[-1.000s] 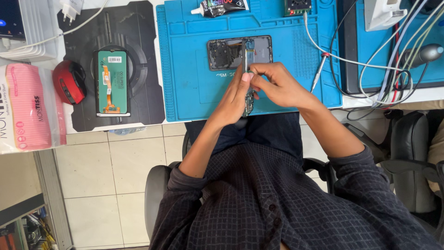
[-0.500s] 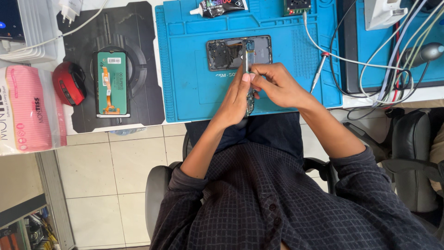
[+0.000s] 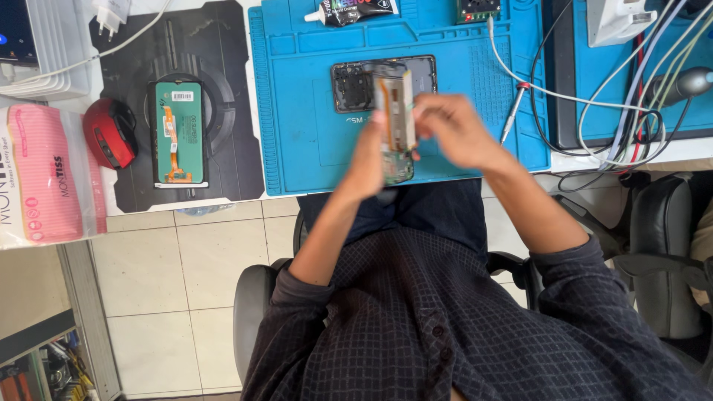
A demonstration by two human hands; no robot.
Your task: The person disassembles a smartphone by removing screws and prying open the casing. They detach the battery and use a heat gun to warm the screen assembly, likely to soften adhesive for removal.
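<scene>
While held upright above the blue mat (image 3: 297, 111), the phone frame (image 3: 397, 122) is gripped by both hands. The left hand (image 3: 369, 160) is closed on its lower end as a brace, the right hand (image 3: 453, 130) pinched at its upper edge. The opened phone body (image 3: 353, 85) is left flat on the mat behind.

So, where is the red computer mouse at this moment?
In the head view, the red mouse lies far left on the desk, at the edge of the black mat, between the pink packet and the green screen part.
</scene>
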